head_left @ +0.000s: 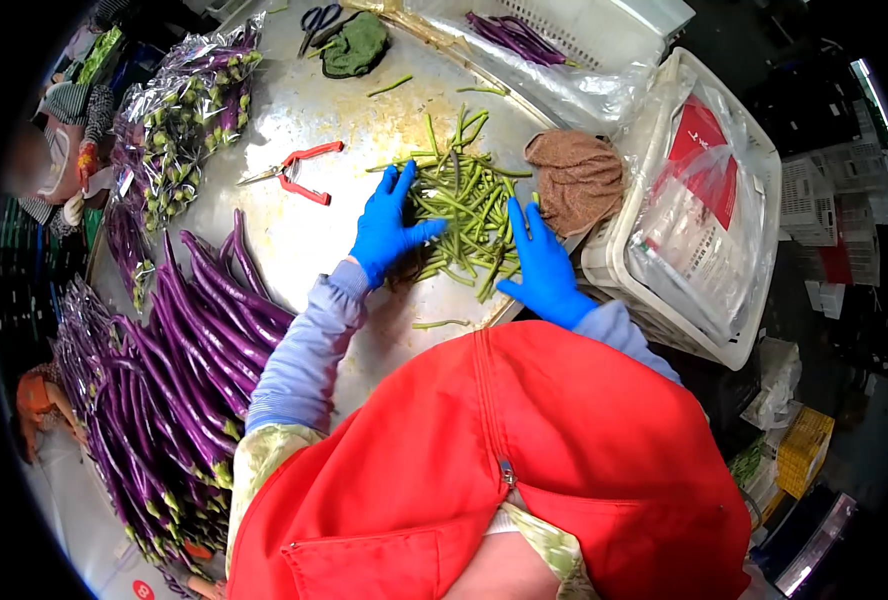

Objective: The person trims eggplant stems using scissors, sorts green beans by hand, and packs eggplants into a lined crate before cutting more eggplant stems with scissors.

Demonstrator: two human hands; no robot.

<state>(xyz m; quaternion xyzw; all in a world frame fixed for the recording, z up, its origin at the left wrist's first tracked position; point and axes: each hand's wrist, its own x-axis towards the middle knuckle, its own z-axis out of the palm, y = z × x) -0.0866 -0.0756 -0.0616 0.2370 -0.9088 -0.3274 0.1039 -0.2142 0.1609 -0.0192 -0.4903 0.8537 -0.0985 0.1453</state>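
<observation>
Left hand (389,225): blue glove, fingers spread, thumb out over the green stems (464,200), palm down at the pile's left edge. Open, not closed on anything I can make out. Right hand (544,265): same glove, also open, fingers apart, at the pile's right edge. Can't tell how firmly either one presses on the stems.

Stems sit in a loose heap on the metal table (294,100), between the two hands. One lone stem (441,324) lies nearer the person's red apron (524,430); a couple more lie beyond the heap.

Brown cloth (576,180) just right of the heap, beside the white basket (596,250), which holds clear plastic and a red-printed bag (704,160). Red-handled snips (299,172) left of the left hand, handles apart. Dark scissors (319,22) and green cloth (356,45) at the far side.

Long purple eggplants (184,350) piled along the left, bagged eggplants (179,120) beyond them. Another person (64,150) at the far left edge.
</observation>
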